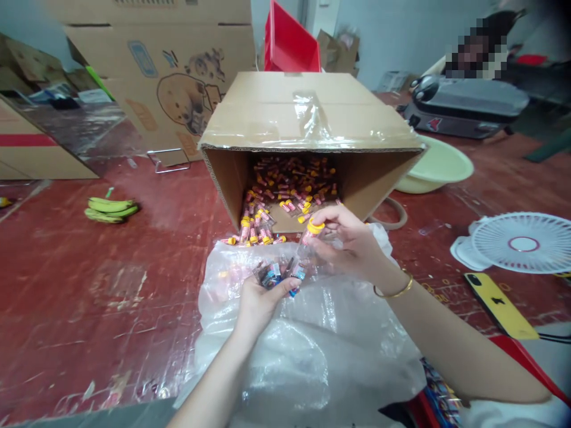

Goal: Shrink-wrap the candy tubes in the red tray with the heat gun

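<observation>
My right hand (pixel 341 241) is closed around a small clear tube with a yellow cap (pixel 315 226), held tilted above the plastic sheet. Lower and to its left, my left hand (pixel 263 294) grips several small printed packets (pixel 271 274), blue and dark in colour. The tube's lower end comes close to these packets; whether they touch I cannot tell. Beyond my hands, a cardboard box (pixel 312 125) lies on its side, its mouth facing me. Many pink tubes with yellow caps (pixel 263 230) lie inside and spill over its front edge. Translucent plastic sheeting (pixel 307 356) spreads beneath my hands.
Bananas (pixel 110 209) lie on the red floor (pixel 169 297) at left. To the right are a pale basin (pixel 441 166), a white fan grille (pixel 521 242) and a yellow phone (pixel 499 304). Behind stand a printed carton (pixel 169 77) and a red crate (pixel 292 41). Another person (pixel 477 50) is at back right.
</observation>
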Tool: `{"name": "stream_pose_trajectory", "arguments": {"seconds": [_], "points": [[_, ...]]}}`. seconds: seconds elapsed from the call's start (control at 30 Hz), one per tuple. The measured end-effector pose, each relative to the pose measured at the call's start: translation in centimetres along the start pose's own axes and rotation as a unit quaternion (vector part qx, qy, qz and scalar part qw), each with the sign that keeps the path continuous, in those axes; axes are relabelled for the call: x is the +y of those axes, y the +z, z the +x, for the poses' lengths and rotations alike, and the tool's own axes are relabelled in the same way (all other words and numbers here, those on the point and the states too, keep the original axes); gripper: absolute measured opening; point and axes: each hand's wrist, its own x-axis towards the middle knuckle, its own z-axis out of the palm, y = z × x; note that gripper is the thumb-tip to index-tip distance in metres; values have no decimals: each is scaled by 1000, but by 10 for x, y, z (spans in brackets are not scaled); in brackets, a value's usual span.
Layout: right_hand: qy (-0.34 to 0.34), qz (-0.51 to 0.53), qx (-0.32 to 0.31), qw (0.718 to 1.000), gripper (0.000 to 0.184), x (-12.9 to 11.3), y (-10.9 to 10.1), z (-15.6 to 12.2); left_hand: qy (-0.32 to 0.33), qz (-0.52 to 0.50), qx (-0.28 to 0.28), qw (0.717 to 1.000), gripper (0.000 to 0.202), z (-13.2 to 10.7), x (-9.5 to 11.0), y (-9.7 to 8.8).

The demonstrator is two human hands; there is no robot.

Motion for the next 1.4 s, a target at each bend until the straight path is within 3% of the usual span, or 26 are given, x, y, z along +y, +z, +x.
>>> {"name": "stream_pose_trajectory", "arguments": {"seconds": [0.1, 0.23, 0.4, 0.47, 0.6, 0.77, 1.1, 1.2, 1.27, 1.33, 1.4], "points": [[20, -22, -28, 999, 16, -4, -3, -3, -2, -7, 9, 1000, 35, 1, -2, 7], [124, 95, -49, 987, 19, 8, -5, -8, -14, -28, 3, 1000, 38, 1, -5, 12], [233, 230, -69, 942, 29, 17, -1, -27, -106, -131, -99, 981, 47, -2, -2, 25], [226, 219, -84, 945, 39, 16, 3, -39, -142, -178, -117, 967, 52, -4, 3, 32], [160, 110, -105, 975, 77, 11, 15, -62, -178, -230, -111, 950, 55, -8, 13, 42], [124, 52, -28, 991, 67, 7, 28, -73, -179, -244, -117, 946, 56, -10, 19, 48], [131, 61, -21, 989, 66, 3, 24, -80, -176, -226, -117, 951, 60, -14, 14, 53], [106, 31, 7, 994, 69, 3, 13, -83, -175, -207, -102, 957, 56, -11, 17, 54], [86, -12, 41, 995, 70, 4, -6, -92, -174, -182, -108, 962, 48, -11, 20, 56], [103, -48, 78, 990, 69, 6, -39, -114, -169, -139, -124, 968, 45, -12, 21, 57], [176, -105, 130, 970, 67, 7, -85, -160, -163, -82, -121, 976, 52, -11, 17, 56]]}}
